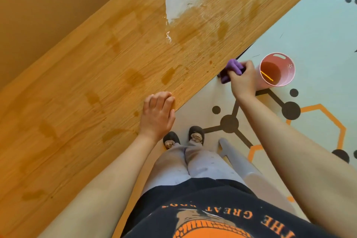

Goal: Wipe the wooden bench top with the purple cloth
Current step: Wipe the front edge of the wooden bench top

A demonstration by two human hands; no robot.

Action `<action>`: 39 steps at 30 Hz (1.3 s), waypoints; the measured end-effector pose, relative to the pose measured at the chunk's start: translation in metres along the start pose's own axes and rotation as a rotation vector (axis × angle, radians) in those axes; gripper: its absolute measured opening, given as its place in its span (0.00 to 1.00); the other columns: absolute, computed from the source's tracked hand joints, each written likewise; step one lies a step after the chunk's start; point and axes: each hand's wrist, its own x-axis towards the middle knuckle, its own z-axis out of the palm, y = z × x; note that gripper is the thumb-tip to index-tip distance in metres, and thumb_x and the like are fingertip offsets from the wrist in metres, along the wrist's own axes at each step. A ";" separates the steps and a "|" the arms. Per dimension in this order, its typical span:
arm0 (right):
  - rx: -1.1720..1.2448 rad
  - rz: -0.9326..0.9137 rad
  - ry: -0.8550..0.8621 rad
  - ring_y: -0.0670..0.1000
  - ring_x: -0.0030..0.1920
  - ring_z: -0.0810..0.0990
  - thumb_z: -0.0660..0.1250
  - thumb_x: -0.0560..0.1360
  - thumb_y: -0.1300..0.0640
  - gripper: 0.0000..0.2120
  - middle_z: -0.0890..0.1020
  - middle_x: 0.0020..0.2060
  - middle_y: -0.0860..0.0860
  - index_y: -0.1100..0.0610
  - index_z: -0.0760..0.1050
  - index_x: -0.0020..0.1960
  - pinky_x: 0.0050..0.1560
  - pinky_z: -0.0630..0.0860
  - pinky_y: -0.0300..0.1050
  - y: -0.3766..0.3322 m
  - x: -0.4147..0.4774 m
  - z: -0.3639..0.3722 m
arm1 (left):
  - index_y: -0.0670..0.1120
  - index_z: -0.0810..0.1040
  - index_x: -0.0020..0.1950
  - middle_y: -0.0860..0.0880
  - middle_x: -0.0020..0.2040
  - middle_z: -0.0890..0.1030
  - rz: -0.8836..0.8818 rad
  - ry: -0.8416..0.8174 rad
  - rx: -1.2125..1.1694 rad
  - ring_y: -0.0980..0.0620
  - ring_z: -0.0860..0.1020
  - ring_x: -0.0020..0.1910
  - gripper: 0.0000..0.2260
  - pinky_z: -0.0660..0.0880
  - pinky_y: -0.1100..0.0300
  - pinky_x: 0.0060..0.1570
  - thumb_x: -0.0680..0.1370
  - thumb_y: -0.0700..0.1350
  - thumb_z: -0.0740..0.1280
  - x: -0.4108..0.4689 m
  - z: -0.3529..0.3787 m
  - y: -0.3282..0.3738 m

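A person's right hand (244,80), fingers curled tight around the bunched purple cloth (232,67) at the blotched tabletop's (96,83) near edge beside a pink bucket (288,67), would best flatten it for broad strokes, while the left hand (157,114) rests there, fingers together.

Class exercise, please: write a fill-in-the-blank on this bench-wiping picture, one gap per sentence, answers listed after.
1. The right hand grips the ____ cloth.
2. The left hand rests on the wooden bench top and holds ____.
3. The bucket beside the right hand is coloured ____.
4. That bucket stands on the ____.
Missing words: purple; nothing; pink; floor.
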 end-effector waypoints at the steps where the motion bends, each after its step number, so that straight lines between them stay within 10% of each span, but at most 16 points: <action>1: 0.004 0.013 0.027 0.45 0.33 0.80 0.64 0.75 0.60 0.05 0.79 0.35 0.50 0.54 0.68 0.47 0.29 0.70 0.27 -0.002 0.009 -0.003 | 0.45 0.71 0.62 0.44 0.62 0.73 0.001 -0.002 0.003 0.45 0.68 0.63 0.16 0.63 0.47 0.64 0.76 0.48 0.59 0.000 0.001 0.000; 6: -0.017 0.044 0.057 0.40 0.33 0.73 0.66 0.73 0.58 0.05 0.73 0.31 0.43 0.56 0.70 0.44 0.32 0.66 0.30 -0.002 -0.029 0.022 | 0.45 0.69 0.63 0.44 0.63 0.72 -0.010 -0.005 0.000 0.44 0.69 0.63 0.17 0.63 0.47 0.64 0.76 0.49 0.59 0.003 0.001 -0.004; 13: -0.003 -0.131 -0.458 0.39 0.35 0.77 0.69 0.72 0.60 0.13 0.77 0.32 0.43 0.45 0.70 0.38 0.33 0.70 0.29 0.015 -0.122 0.052 | 0.45 0.70 0.62 0.44 0.63 0.73 -0.022 0.003 -0.017 0.45 0.68 0.63 0.17 0.63 0.47 0.64 0.76 0.49 0.59 0.001 0.002 -0.001; 21: -0.078 -0.040 -0.072 0.46 0.42 0.77 0.66 0.71 0.62 0.06 0.76 0.38 0.46 0.55 0.71 0.46 0.40 0.72 0.38 0.006 0.001 -0.001 | 0.46 0.68 0.63 0.45 0.63 0.70 -0.022 0.005 -0.014 0.45 0.67 0.63 0.17 0.63 0.47 0.64 0.76 0.49 0.59 0.001 0.003 -0.002; 25: -0.033 -0.002 0.040 0.33 0.31 0.75 0.65 0.72 0.61 0.05 0.75 0.27 0.41 0.54 0.70 0.43 0.31 0.66 0.28 -0.005 -0.019 0.013 | 0.45 0.68 0.63 0.45 0.63 0.72 -0.017 0.007 -0.011 0.45 0.67 0.63 0.16 0.62 0.48 0.64 0.76 0.48 0.59 0.001 0.002 -0.002; 33: 0.013 -0.159 -0.425 0.41 0.36 0.78 0.70 0.72 0.57 0.07 0.79 0.35 0.45 0.50 0.72 0.41 0.34 0.71 0.29 0.012 -0.157 0.070 | 0.42 0.73 0.64 0.44 0.63 0.75 0.009 0.021 -0.123 0.46 0.71 0.65 0.16 0.62 0.49 0.67 0.77 0.44 0.61 -0.012 -0.016 -0.006; 39: -0.079 -0.154 -0.285 0.42 0.37 0.74 0.70 0.70 0.61 0.07 0.77 0.36 0.46 0.52 0.74 0.44 0.35 0.68 0.32 0.013 -0.121 0.054 | 0.40 0.70 0.65 0.41 0.64 0.75 -0.023 0.084 -0.122 0.45 0.69 0.64 0.18 0.63 0.48 0.66 0.76 0.45 0.60 -0.111 -0.028 -0.042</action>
